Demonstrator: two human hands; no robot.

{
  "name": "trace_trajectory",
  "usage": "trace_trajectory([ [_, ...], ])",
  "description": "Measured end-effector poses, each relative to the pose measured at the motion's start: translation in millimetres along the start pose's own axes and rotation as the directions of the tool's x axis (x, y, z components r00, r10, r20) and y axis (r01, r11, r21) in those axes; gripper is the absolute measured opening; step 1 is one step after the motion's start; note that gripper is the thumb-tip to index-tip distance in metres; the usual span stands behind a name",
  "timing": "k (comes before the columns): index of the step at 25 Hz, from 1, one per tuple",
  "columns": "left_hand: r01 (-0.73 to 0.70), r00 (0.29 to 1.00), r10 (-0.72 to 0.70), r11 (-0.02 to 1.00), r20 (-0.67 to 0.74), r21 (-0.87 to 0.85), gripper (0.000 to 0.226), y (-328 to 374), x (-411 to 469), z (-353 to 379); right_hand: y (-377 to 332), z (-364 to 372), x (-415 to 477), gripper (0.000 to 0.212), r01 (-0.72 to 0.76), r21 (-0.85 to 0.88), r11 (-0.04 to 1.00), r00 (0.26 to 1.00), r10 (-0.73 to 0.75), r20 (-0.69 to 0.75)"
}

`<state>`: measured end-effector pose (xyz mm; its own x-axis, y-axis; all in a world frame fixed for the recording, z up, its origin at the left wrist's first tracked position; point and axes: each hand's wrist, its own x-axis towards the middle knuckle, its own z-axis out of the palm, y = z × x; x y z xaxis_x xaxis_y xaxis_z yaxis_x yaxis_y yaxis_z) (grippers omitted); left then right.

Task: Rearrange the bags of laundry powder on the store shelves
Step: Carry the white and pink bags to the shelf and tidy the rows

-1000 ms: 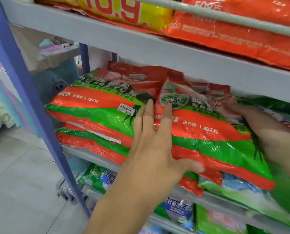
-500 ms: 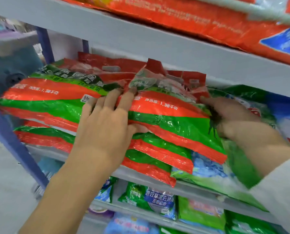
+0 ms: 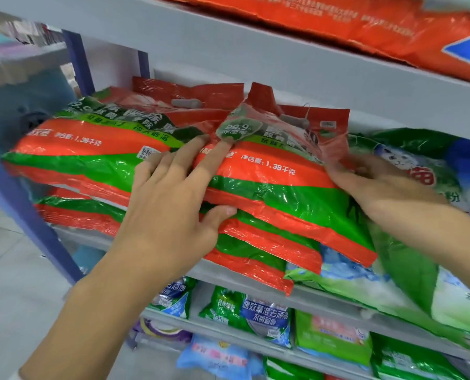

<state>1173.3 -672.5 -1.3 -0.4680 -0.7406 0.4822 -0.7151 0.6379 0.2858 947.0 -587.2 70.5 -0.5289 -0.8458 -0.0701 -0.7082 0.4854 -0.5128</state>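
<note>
**Squaring up the top bag on the middle shelf**

We have both hands on the top bag (image 3: 277,171), a red-and-green laundry powder pack lying on the right-hand pile on the middle shelf (image 3: 75,234). Our left hand (image 3: 171,204) spreads its fingers over the bag's upper face while the thumb tucks under the front edge. That clamp, we judge, lets us slide or lift the pack without it sagging. Our right hand (image 3: 379,182) takes the bag's right edge near the crumpled seal. The view is blurred there, but the fingers appear to pinch the plastic. Holding both sides keeps the soft pack level and lined up with the neighbouring pile (image 3: 86,149), which it touches.

The bag reads "99.9" in a green badge and "1.38" beside Chinese characters, as its neighbour does. A small price sticker (image 3: 146,154) sits on the neighbour, too blurred to read. A green bag with a cat picture (image 3: 409,160) leans just to the right.
</note>
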Motion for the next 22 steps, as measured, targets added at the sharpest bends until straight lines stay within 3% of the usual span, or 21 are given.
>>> trace_trajectory([
  [3,0.045,0.999,-0.043,0.982,0.014,-0.183,0.117,-23.8,-13.8,-1.8,-10.3,15.1,-29.5,0.122,0.118,-0.082,0.990,0.981,-0.103,0.165],
  [6,0.053,0.998,-0.054,0.998,-0.032,-0.022,0.128,-53.7,-27.5,-0.9,-9.3,30.4,-31.1,0.121,0.246,-0.113,0.963,0.969,-0.242,0.045],
  [9,0.032,0.998,-0.032,0.999,-0.057,0.000,0.118,-78.7,-28.2,-9.3,0.8,38.4,-19.2,0.113,0.275,-0.080,0.958,0.959,-0.280,-0.052],
  [12,0.051,0.998,-0.053,0.998,-0.043,-0.045,0.105,-93.0,-22.2,-27.0,10.4,35.4,-4.5,0.100,0.335,0.013,0.942,0.942,-0.335,-0.035],
  [14,0.115,0.983,-0.136,0.980,-0.126,-0.159,0.084,-96.3,-17.8,-35.5,15.8,26.5,6.7,0.092,0.352,0.075,0.933,0.936,-0.352,-0.009],
  [17,0.245,0.883,-0.358,0.903,-0.304,-0.354,0.055,-101.3,8.9,-51.6,22.0,18.6,18.8,0.089,0.368,0.083,0.926,0.930,-0.367,-0.020],
  [19,0.302,0.850,-0.430,0.871,-0.305,-0.388,0.046,-105.8,22.6,-60.9,22.4,20.1,21.2,0.089,0.373,0.093,0.923,0.928,-0.372,-0.034],
  [22,0.315,0.876,-0.425,0.863,-0.229,-0.396,0.045,-106.4,16.8,-60.9,23.6,23.4,16.4,0.092,0.363,0.139,0.922,0.932,-0.361,-0.037],
])
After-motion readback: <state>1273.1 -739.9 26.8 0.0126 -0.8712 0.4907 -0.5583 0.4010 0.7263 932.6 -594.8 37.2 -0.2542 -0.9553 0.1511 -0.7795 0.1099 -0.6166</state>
